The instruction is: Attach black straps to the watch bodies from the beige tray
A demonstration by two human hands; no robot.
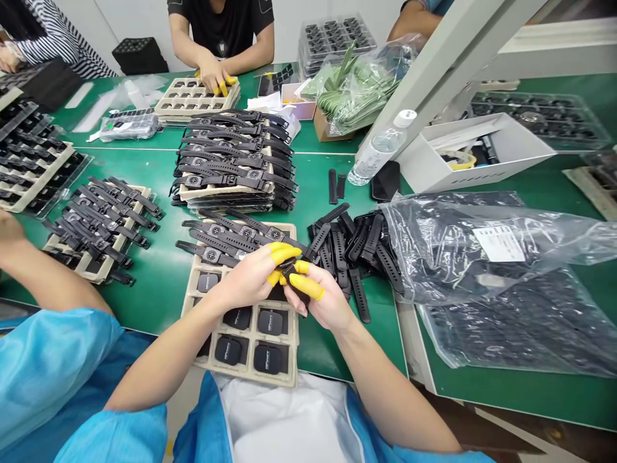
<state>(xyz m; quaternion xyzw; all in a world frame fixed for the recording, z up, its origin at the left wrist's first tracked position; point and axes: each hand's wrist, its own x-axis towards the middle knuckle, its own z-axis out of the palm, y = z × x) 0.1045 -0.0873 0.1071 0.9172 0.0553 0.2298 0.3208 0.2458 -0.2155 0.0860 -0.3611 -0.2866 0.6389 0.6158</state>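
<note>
Both hands wear yellow finger covers and meet over the beige tray (295, 360). Between their fingertips is a small black smartwatch (289, 269), mostly covered by the fingers. My left hand (253, 273) pinches it from the left, and my right hand (321, 292) grips it from the right with the thumb on top. Whether a strap is attached is hidden. Square black watch cases (270, 322) sit in the tray's near compartments. Across its far end lie several watches with straps (231, 239). Right of my hands is a heap of loose black straps (359, 241).
A stack of watch-filled trays (236, 157) stands behind, with another tray of watches (103, 225) to the left. Clear plastic bags of straps (486, 257), a water bottle (383, 148) and a white box (477, 154) are right. Co-workers sit opposite and at left.
</note>
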